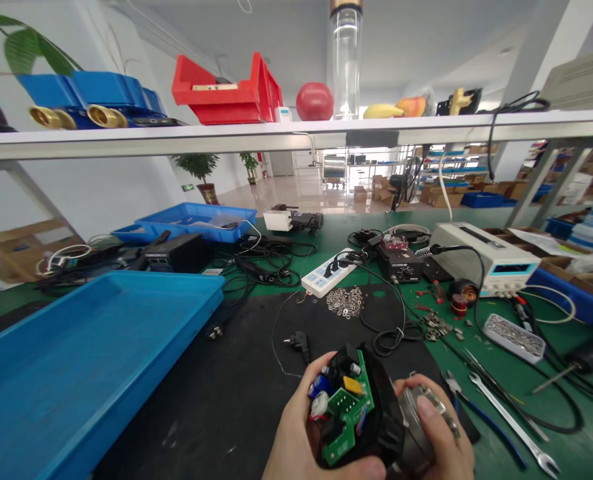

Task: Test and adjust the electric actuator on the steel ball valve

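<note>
Both hands are on one device held above the black mat (186,400) at the bench's front edge. My left hand (296,420) is wrapped round its black housing (384,413), which has an exposed green circuit board (344,407) with a yellow block, blue and white parts and thin wires. On the other side, my right hand (444,427) grips the round grey metal body (414,433) joined to that housing. The fingers of both hands are closed on it. Beyond the device lies a black power plug (299,343) with its cable.
A large blue tray (101,360) takes up the left side. Metal nuts or washers (345,302) lie near a white power strip (326,273). To the right are pliers (481,413), a wrench (514,423), a soldering iron (584,357) and a power supply (486,260). A shelf (276,137) spans overhead.
</note>
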